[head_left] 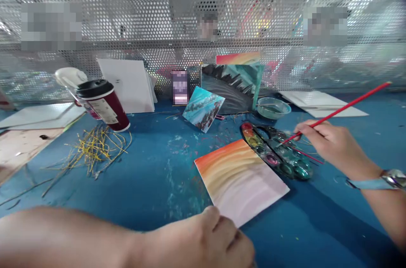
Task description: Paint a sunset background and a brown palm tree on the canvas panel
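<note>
My left hand [209, 238] rests at the bottom of the view, its fingers gripping the near edge of a square canvas panel [237, 181]. The panel lies on the blue table, painted in orange and pink bands that fade to pale pink. My right hand [333, 143] holds a thin red paintbrush [342, 109], its tip low over a dark oval paint palette [275, 151]. The palette sits just beyond the panel, touching its far corner, with wells of red, yellow, pink and green paint.
Beyond the panel stand a dark red takeaway cup [103, 105], a white spray bottle [71, 77], a tangle of yellow dried stalks [95, 151], several painted canvases [233, 88], and a glass bowl of murky water [272, 108]. White boards [323, 104] lie flat. A perforated metal screen [203, 6] rises behind.
</note>
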Demonstrator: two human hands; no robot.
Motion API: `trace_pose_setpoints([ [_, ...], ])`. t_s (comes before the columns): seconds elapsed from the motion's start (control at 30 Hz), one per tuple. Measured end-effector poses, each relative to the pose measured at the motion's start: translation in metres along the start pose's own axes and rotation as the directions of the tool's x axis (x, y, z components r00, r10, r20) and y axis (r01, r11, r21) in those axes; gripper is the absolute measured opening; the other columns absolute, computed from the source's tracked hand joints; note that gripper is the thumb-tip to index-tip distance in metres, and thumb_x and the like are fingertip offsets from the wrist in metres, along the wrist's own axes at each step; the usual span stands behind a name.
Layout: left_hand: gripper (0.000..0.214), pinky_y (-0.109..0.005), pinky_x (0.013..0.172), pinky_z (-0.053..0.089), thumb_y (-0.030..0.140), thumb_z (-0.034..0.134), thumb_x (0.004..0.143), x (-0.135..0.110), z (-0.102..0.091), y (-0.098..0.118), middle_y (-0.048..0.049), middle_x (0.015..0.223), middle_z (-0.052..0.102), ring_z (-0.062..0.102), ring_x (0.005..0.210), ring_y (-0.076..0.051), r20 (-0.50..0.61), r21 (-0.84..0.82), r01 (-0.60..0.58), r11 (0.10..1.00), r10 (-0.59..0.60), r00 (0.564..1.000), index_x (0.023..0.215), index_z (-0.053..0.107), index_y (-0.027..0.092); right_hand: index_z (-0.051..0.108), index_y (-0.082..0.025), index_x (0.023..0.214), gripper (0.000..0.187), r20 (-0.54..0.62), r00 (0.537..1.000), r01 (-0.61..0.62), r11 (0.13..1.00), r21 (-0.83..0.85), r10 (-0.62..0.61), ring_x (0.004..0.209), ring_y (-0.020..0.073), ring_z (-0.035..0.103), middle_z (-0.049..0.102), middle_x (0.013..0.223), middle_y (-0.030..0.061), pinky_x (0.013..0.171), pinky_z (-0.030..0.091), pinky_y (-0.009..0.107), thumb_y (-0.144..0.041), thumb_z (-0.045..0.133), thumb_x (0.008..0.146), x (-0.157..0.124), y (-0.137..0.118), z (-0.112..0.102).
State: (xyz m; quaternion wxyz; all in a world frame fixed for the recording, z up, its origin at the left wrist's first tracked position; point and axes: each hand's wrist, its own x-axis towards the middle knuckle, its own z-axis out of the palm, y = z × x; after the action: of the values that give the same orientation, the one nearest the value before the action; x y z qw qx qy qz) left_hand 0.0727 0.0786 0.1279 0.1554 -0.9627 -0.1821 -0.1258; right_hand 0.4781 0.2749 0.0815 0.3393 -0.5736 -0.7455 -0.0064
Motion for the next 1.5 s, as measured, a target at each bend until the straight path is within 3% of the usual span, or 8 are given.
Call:
trace_pose_setpoints([
  [0.13, 0.009, -0.030, 0.053, 0.054, 0.029, 0.075, 0.110, -0.018, 0.029, 0.010, 0.0027, 0.083, 0.074, 0.064, 0.065, -0.014, -0.023, 0.018, -0.013, 1.000, 0.013, 1.000, 0.107, 0.083, 0.025, 0.076, -0.029, 0.069, 0.073, -0.003, 0.999, -0.035, 0.999, 0.005, 0.035, 0.107, 0.0385, 0.083, 0.085, 0.093, 0.0150, 0.098, 0.068, 0.054, -0.092, 0.047, 0.093, 0.000, -0.001, -0.001],
  [0.27, 0.010, -0.031, 0.054, 0.057, 0.026, 0.077, 0.109, -0.038, 0.041, 0.013, 0.0024, 0.093, 0.080, 0.068, 0.069, -0.014, -0.028, 0.002, 0.009, 1.000, -0.008, 1.000, 0.117, 0.082, 0.023, 0.079, -0.027, 0.074, 0.071, 0.014, 0.999, -0.032, 0.999, 0.025, 0.032, 0.100, 0.0349, 0.083, 0.085, 0.093, 0.0139, 0.094, 0.069, 0.050, -0.087, 0.048, 0.096, -0.002, -0.004, 0.000],
  [0.4, 0.013, -0.030, 0.065, 0.063, 0.027, 0.077, 0.110, -0.043, 0.043, 0.011, 0.0029, 0.107, 0.085, 0.073, 0.080, -0.013, -0.029, -0.008, -0.029, 1.000, 0.029, 0.999, 0.121, 0.084, 0.026, 0.074, -0.028, 0.067, 0.074, -0.015, 1.000, 0.001, 1.000, 0.022, 0.000, 0.113, 0.0391, 0.080, 0.084, 0.092, 0.0160, 0.104, 0.066, 0.056, -0.093, 0.049, 0.093, -0.004, -0.007, 0.000],
  [0.7, 0.026, -0.028, 0.088, 0.063, 0.019, 0.061, 0.117, -0.043, 0.046, 0.008, 0.0021, 0.123, 0.087, 0.077, 0.099, -0.014, -0.054, -0.057, -0.047, 0.997, 0.044, 0.998, 0.128, 0.084, 0.025, 0.073, -0.029, 0.065, 0.083, -0.050, 0.998, -0.026, 0.998, 0.060, 0.029, 0.109, 0.0400, 0.080, 0.083, 0.089, 0.0166, 0.103, 0.065, 0.058, -0.105, 0.047, 0.086, -0.005, -0.017, 0.004],
  [0.97, 0.054, -0.032, 0.089, 0.059, 0.018, 0.024, 0.126, -0.041, 0.046, 0.003, 0.0016, 0.120, 0.086, 0.076, 0.097, -0.016, -0.068, -0.185, -0.023, 0.982, 0.011, 0.998, 0.127, 0.077, 0.020, 0.075, -0.025, 0.078, 0.081, -0.154, 0.965, -0.189, 0.969, 0.158, 0.214, 0.070, 0.0259, 0.066, 0.074, 0.073, 0.0093, 0.072, 0.053, 0.042, -0.102, 0.051, 0.090, -0.003, -0.010, -0.009],
  [1.2, 0.056, -0.032, 0.089, 0.057, 0.020, 0.020, 0.126, -0.038, 0.045, 0.002, 0.0019, 0.116, 0.087, 0.076, 0.094, -0.016, -0.096, -0.196, -0.025, 0.980, 0.006, 0.995, 0.124, 0.076, 0.020, 0.075, -0.024, 0.084, 0.081, -0.072, 0.973, -0.194, 0.946, 0.258, 0.219, 0.091, 0.0288, 0.074, 0.079, 0.089, 0.0102, 0.096, 0.058, 0.047, -0.102, 0.055, 0.089, -0.001, 0.000, -0.004],
  [1.33, 0.053, -0.032, 0.090, 0.057, 0.018, 0.022, 0.126, -0.037, 0.044, 0.000, 0.0043, 0.114, 0.087, 0.076, 0.095, -0.015, -0.094, -0.193, -0.021, 0.981, 0.003, 0.996, 0.125, 0.075, 0.021, 0.075, -0.030, 0.084, 0.068, -0.056, 0.981, -0.167, 0.950, 0.265, 0.188, 0.091, 0.0289, 0.072, 0.080, 0.090, 0.0079, 0.098, 0.059, 0.050, -0.095, 0.058, 0.093, 0.001, 0.010, -0.008],
  [1.5, 0.051, -0.031, 0.090, 0.058, 0.018, 0.024, 0.126, -0.037, 0.045, 0.000, 0.0041, 0.114, 0.087, 0.077, 0.094, -0.016, -0.092, -0.188, -0.021, 0.982, 0.004, 0.996, 0.125, 0.075, 0.021, 0.077, -0.047, 0.089, 0.039, -0.100, 0.995, 0.000, 0.955, 0.297, 0.031, 0.090, 0.0294, 0.071, 0.081, 0.091, 0.0030, 0.090, 0.058, 0.048, -0.080, 0.061, 0.100, 0.003, 0.025, -0.013],
])
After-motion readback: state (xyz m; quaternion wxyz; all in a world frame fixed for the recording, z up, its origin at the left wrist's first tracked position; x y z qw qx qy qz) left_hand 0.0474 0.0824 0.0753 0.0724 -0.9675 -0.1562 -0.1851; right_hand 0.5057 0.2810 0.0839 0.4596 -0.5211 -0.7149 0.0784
